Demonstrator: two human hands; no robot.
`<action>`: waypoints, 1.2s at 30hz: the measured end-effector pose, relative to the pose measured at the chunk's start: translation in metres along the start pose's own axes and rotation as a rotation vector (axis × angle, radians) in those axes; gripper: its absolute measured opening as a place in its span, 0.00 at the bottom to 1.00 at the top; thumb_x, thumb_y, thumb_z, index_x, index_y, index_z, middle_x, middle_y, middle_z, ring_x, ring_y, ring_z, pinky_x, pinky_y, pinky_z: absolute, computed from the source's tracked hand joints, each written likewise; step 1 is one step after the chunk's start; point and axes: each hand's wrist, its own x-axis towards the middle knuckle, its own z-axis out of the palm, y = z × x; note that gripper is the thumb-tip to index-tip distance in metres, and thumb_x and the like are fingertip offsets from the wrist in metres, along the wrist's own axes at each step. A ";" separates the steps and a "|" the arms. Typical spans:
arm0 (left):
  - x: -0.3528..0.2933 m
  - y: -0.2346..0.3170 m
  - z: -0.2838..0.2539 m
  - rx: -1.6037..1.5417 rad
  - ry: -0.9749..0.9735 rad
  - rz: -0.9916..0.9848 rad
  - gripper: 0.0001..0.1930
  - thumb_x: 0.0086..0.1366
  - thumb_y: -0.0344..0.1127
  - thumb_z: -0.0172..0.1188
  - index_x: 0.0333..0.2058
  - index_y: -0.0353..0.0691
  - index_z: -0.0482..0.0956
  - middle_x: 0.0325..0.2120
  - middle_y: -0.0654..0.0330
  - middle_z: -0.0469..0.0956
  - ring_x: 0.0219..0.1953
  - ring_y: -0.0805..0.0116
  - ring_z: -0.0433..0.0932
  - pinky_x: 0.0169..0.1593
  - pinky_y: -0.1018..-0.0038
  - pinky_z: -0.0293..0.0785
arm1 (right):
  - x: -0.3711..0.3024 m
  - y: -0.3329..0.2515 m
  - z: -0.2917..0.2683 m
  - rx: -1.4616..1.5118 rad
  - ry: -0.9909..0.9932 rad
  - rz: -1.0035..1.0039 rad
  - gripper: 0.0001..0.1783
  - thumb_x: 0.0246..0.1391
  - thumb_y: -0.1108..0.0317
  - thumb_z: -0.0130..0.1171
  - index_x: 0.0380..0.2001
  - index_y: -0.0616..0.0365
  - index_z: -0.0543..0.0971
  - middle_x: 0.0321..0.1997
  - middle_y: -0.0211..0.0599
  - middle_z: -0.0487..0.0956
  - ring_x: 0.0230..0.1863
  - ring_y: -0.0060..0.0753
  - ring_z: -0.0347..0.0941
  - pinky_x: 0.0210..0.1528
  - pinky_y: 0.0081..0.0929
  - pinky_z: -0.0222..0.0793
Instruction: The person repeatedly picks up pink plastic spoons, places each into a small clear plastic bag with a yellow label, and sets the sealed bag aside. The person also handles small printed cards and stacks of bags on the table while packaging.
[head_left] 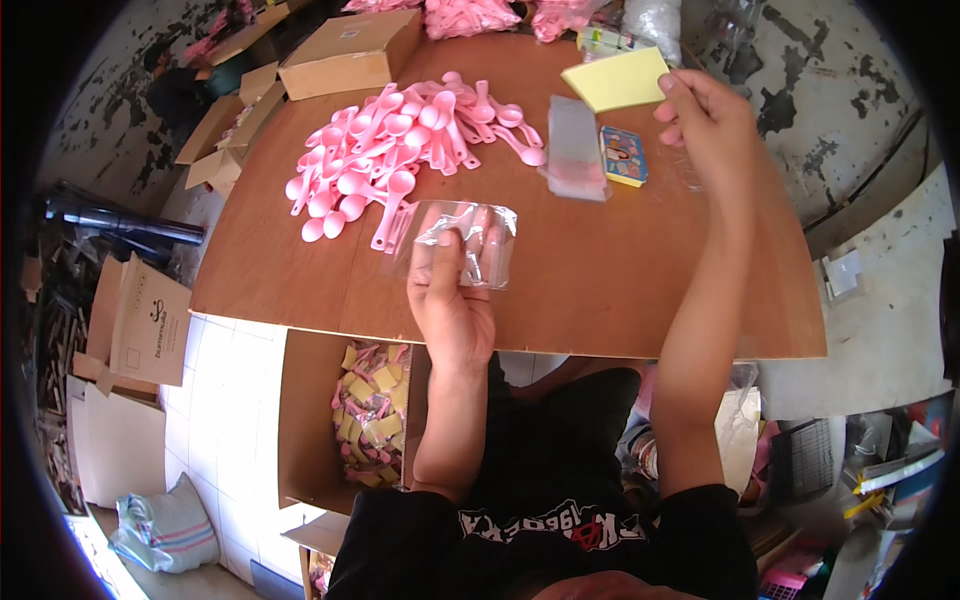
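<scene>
My left hand (452,300) pinches a small clear plastic bag (503,225) above the front middle of the brown table, its thumb across the shiny film. Whether anything lies inside the bag I cannot tell. At the far right, my right hand (708,125) grips a pale yellow card (618,80) by its right edge, raised over the tabletop. Below that card lie a stack of flat clear bags (577,150) and a small pile of printed cards (625,155). A heap of pink plastic spoons (385,135) spreads just beyond my left hand.
The brown table (600,290) has a curved far edge. A cardboard box (350,55) and pink bagged goods (470,15) stand along its back. Below the front edge, an open carton (310,420) holds packed spoons and yellow cards. Another person (180,90) is at the far left.
</scene>
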 end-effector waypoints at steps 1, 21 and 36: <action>-0.001 0.003 0.000 -0.001 0.009 -0.001 0.22 0.70 0.30 0.54 0.60 0.30 0.62 0.50 0.50 0.75 0.53 0.57 0.78 0.55 0.66 0.80 | -0.017 -0.010 0.007 0.116 -0.026 -0.030 0.12 0.60 0.64 0.59 0.38 0.62 0.83 0.28 0.35 0.82 0.27 0.23 0.77 0.31 0.22 0.72; -0.001 0.010 -0.027 0.057 0.029 0.038 0.19 0.71 0.27 0.52 0.58 0.30 0.65 0.50 0.47 0.76 0.51 0.58 0.79 0.53 0.64 0.80 | -0.189 0.038 0.090 0.622 0.228 0.127 0.10 0.57 0.77 0.62 0.42 0.69 0.80 0.38 0.38 0.82 0.39 0.18 0.77 0.44 0.16 0.72; -0.004 -0.006 -0.025 0.042 0.021 -0.033 0.17 0.70 0.29 0.55 0.54 0.31 0.70 0.44 0.52 0.80 0.44 0.71 0.80 0.47 0.75 0.79 | -0.203 0.033 0.100 0.798 -0.001 0.086 0.09 0.58 0.80 0.60 0.42 0.70 0.79 0.42 0.43 0.82 0.42 0.22 0.79 0.47 0.18 0.74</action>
